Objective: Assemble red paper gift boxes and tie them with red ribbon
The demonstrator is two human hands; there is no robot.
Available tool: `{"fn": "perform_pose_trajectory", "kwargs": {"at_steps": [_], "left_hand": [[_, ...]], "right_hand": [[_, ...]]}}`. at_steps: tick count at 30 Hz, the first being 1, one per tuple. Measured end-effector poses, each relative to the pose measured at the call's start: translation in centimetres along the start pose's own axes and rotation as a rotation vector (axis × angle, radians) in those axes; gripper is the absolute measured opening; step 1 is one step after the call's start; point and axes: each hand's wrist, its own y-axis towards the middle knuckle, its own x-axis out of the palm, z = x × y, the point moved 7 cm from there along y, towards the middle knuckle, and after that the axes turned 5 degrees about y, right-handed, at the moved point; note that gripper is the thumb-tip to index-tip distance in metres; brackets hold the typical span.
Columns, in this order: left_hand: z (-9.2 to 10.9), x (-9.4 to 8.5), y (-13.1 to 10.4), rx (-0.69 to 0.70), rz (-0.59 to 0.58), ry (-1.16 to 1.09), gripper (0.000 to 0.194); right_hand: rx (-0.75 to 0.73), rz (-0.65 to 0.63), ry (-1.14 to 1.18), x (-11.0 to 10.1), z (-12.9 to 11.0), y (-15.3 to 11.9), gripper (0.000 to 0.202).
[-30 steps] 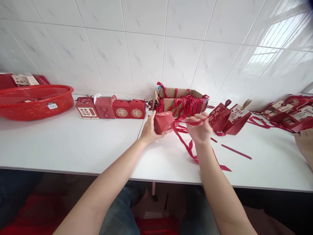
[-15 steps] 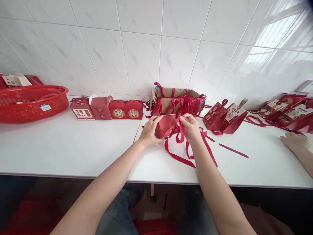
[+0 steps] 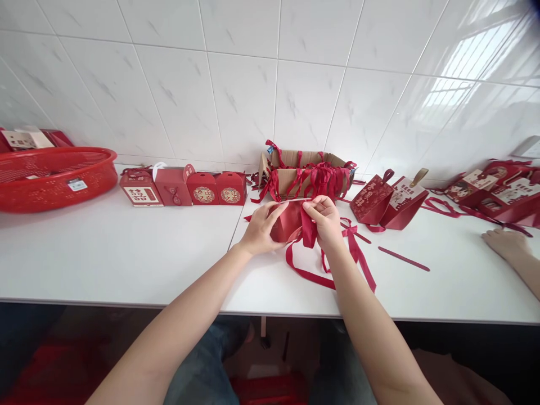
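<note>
A red gift box [image 3: 287, 223] is held above the white table, tilted, in front of the cardboard box. My left hand [image 3: 262, 229] grips its left side, thumb on the upper edge and fingers beneath. At the box's upper right edge, my right hand [image 3: 324, 218] pinches a dark red ribbon [image 3: 309, 229], whose loop hangs down from the fingers. More red ribbon [image 3: 310, 277] lies curled on the table under both hands. The fingertips of my right hand partly cover the spot where ribbon meets box.
Behind my hands stands an open cardboard box [image 3: 287, 183] draped with red ribbons. Finished-looking red boxes [image 3: 230, 191] line the wall at left, beside a red plastic basket [image 3: 54, 188]. Two slanted boxes [image 3: 400, 208] and a thin red strip [image 3: 404, 259] lie right. Another person's hand [image 3: 508, 243] rests far right.
The gift box has tipped so its open side shows more. My right hand has moved slightly left, bringing the ribbon against the box's upper edge.
</note>
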Motion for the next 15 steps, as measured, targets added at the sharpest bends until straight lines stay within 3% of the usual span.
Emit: {"fn": "perform_pose_trajectory", "kwargs": {"at_steps": [15], "left_hand": [[0.16,-0.09,-0.03,0.008,0.003,0.003,0.097]], "right_hand": [[0.016,-0.028,0.014,0.26,0.03,-0.15,0.03]]}}
